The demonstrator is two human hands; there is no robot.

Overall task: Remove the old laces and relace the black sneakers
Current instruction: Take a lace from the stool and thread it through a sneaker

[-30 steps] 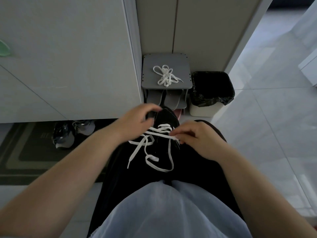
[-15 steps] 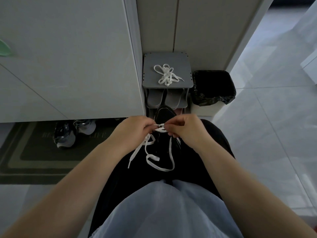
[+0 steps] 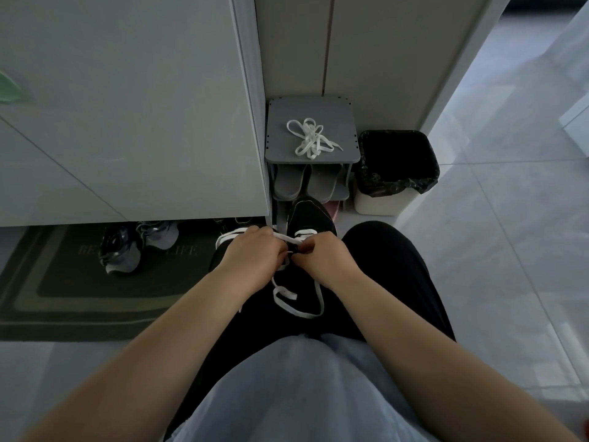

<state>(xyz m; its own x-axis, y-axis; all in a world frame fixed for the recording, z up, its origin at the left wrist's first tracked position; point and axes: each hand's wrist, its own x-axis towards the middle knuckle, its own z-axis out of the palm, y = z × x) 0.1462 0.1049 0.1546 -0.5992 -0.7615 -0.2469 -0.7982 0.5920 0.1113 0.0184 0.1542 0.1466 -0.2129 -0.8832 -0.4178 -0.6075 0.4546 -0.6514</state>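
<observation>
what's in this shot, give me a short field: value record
sneaker: black sneaker on the lap, toe pointing away
left: left hand grips the white lace
right: right hand pinches the same lace
lacing: unfinished, loose ends hang over the lap
spare: bundle of white laces on the grey shoe rack
beside rack: black-lined bin

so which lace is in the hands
The lace on the sneaker in the lap, held by the left hand and right hand; the other lace lies bundled on the rack, untouched.
</observation>
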